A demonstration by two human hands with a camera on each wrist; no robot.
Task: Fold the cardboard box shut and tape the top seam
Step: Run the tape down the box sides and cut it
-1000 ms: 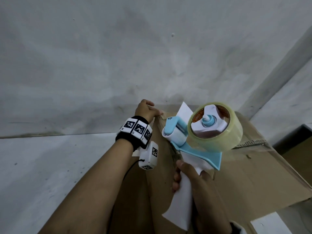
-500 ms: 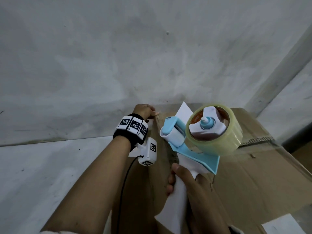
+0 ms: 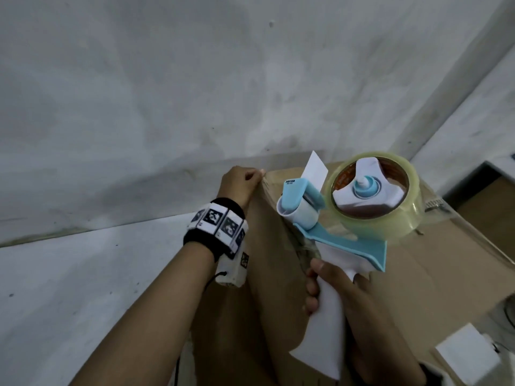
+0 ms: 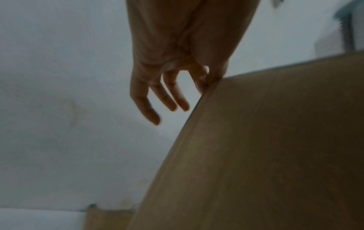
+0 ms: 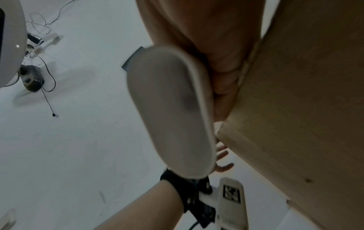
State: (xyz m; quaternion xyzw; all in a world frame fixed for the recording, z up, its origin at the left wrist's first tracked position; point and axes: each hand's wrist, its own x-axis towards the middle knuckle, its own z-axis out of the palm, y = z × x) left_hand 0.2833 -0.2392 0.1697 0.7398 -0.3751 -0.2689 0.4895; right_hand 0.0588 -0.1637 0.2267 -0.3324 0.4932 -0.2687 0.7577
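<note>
Presently, the cardboard box stands on a pale floor against a grey wall, its top flaps folded down. The right hand is wrapped around the white handle of a blue-and-white tape dispenser, which carries 1 roll of clear tape. The dispenser's roller end sits over the top seam, near the box's far edge; contact with the cardboard cannot be confirmed. The left hand is at the far left corner of the box. In the left wrist view, its thumb and forefinger meet at the box edge, and 3 fingers hang loose and apart. What they pinch there cannot be made out. A black wristband with printed markers sits on the left wrist.
</note>
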